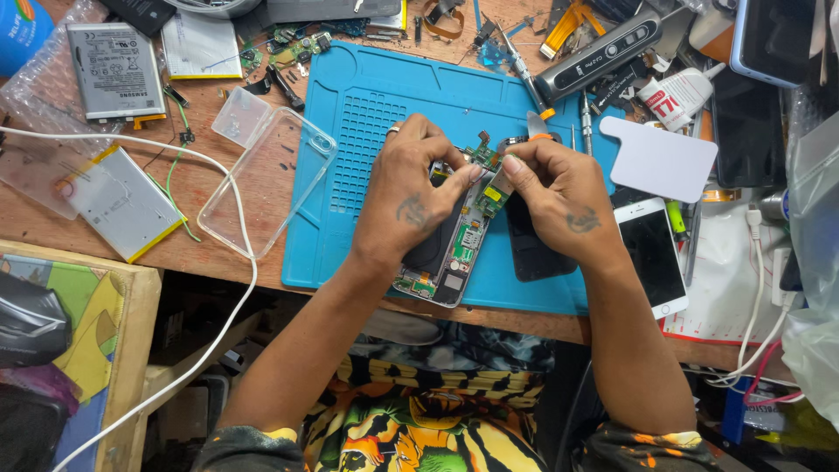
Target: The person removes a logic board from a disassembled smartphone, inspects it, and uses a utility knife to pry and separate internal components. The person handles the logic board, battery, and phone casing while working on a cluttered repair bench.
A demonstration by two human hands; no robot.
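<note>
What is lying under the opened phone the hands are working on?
The opened phone lies on a blue work mat. The left hand and right hand cover its upper end, hiding what lies beneath there.

The opened phone (450, 249) lies on the mat (367, 114) on the table (201, 249); a clear case (266, 179) lies left of the mat, another phone (651, 253) right
</note>
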